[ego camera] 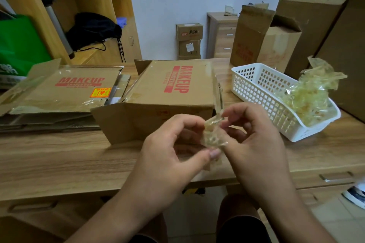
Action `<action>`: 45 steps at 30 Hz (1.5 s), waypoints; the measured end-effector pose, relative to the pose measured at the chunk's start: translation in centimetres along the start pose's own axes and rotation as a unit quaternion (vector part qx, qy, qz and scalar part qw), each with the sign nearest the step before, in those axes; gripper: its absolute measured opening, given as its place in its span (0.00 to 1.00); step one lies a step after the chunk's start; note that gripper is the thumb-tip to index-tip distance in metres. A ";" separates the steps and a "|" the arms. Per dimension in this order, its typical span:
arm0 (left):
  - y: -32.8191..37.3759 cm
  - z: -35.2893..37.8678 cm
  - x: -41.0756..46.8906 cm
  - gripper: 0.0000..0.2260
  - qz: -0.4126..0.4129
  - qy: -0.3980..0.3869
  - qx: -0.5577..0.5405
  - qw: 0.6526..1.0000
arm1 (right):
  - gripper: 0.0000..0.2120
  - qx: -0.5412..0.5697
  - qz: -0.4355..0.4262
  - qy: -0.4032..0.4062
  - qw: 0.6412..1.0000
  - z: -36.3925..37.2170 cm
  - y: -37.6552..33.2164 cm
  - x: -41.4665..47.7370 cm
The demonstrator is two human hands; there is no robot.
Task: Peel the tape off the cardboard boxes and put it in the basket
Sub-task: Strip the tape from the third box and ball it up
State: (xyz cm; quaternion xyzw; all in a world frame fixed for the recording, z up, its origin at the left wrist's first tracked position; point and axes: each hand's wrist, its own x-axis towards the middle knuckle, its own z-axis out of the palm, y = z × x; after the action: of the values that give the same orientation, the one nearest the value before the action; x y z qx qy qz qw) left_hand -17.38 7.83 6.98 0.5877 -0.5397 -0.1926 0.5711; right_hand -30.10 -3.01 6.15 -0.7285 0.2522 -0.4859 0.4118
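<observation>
**A:** Start at the left. What's there?

**B:** A flattened box (65,89) lies on the tabletop (59,156), with shiny tape along its edges not yet peeled. Just right of it sits the MAKEUP box (173,89), flaps open.

**A:** And the hands?

**B:** They're in front of that box, over the tabletop's near edge. The left hand (167,156) has its grip closed on the crumpled tape (214,134), thumb at the lower end and fingers curled near the top. The right hand (254,144) pinches the same wad from the other side. A clear strip (218,92) runs up from the wad along the box's right edge. It looks stuck there, though I can't be sure.

**A:** Where should it go?

**B:** Into the white basket (256,89), right of the box. A heap (310,100) of loose tape rises above its rim.

**A:** What could go wrong?

**B:** The adhesive may cling to the fingers, so the wad won't drop when released. If the strip is anchored, pulling toward the basket could drag the box or snap the tape and leave a piece behind. With the heap so high, a new wad could tumble off, or stick and lift others out.
</observation>
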 end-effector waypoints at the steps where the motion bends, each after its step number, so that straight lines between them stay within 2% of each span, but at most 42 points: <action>1: 0.0 0.1 0.1 0.11 0.012 0.024 0.010 1.000 | 0.22 0.017 0.003 -0.011 1.000 0.0 -0.1 0.0; 3: 0.1 -0.2 0.4 0.06 0.017 0.065 0.004 0.998 | 0.15 0.083 0.034 -0.059 0.994 -0.3 -0.1 0.1; 5: 0.2 -1.0 0.8 0.07 0.001 0.096 -0.016 0.995 | 0.09 0.205 0.099 -0.092 0.969 -1.2 -0.1 0.1; 8: 0.4 -1.7 1.2 0.12 -0.018 0.116 -0.035 0.992 | 0.07 0.305 0.146 -0.047 0.940 -2.7 -0.3 0.5; 9: 0.5 -1.7 1.2 0.12 -0.021 0.115 -0.038 0.992 | 0.07 0.289 0.138 -0.030 0.947 -3.1 -0.4 0.6; 11: 0.4 -1.6 1.3 0.10 -0.024 0.122 -0.052 0.991 | 0.10 0.176 0.091 0.007 0.980 -3.7 -0.3 0.8; 13: 0.3 -1.7 1.5 0.11 -0.024 0.112 -0.060 0.992 | 0.11 0.093 0.043 0.019 0.995 -4.3 -0.4 0.9; 16: 0.5 -1.5 1.9 0.11 -0.015 0.064 -0.033 0.997 | 0.23 0.050 -0.018 -0.122 0.991 -4.3 -0.6 0.6; 18: 0.6 -1.0 2.1 0.11 -0.027 0.046 -0.040 0.998 | 0.23 0.024 -0.040 -0.185 0.982 -3.8 -0.4 0.2; 19: 0.7 -0.8 2.2 0.11 -0.035 0.043 -0.048 0.997 | 0.21 0.022 -0.038 -0.180 0.983 -3.6 -0.4 0.2; 22: 1.0 -0.5 2.5 0.14 -0.052 0.015 -0.078 0.996 | 0.14 0.003 -0.056 -0.123 0.991 -4.0 -0.7 0.4; 25: 1.5 -0.5 2.8 0.19 -0.057 -0.041 -0.103 0.992 | 0.10 -0.019 -0.083 -0.115 0.990 -5.1 -1.6 1.0; 27: 1.6 -0.7 3.0 0.23 -0.033 -0.051 -0.103 0.993 | 0.09 -0.046 -0.093 -0.091 0.990 -6.6 -2.4 1.7; 29: 1.5 -1.2 3.4 0.23 0.006 -0.036 -0.096 0.995 | 0.09 -0.100 -0.108 -0.015 0.989 -9.1 -3.1 2.8; 32: 0.9 -2.1 4.2 0.21 0.053 0.002 -0.043 0.998 | 0.11 -0.199 -0.163 0.111 0.960 -13.5 -3.3 5.3; 35: 0.3 -2.7 5.0 0.24 0.061 0.040 -0.006 0.997 | 0.15 -0.318 -0.182 0.176 0.914 -16.8 -1.7 8.0; 37: -0.1 -2.9 5.4 0.24 0.062 0.054 0.003 0.997 | 0.15 -0.385 -0.156 0.162 0.895 -17.7 -0.1 9.3; 39: -0.6 -3.0 5.8 0.24 0.067 0.061 0.007 0.996 | 0.17 -0.427 -0.125 0.112 0.888 -17.8 1.4 9.8; 42: -1.4 -3.4 6.1 0.24 0.062 0.069 0.014 0.996 | 0.18 -0.446 -0.096 0.027 0.889 -17.1 2.9 9.6; 45: -2.4 -4.0 6.4 0.23 0.065 0.066 0.027 0.995 | 0.19 -0.451 -0.053 -0.015 0.891 -16.5 3.8 9.0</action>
State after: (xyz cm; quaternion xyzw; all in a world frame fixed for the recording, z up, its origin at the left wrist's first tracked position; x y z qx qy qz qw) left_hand -10.80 3.70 8.49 0.5785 -0.5427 -0.1013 0.6005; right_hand -41.46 -17.78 10.54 -0.8556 0.3986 -0.3298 0.0164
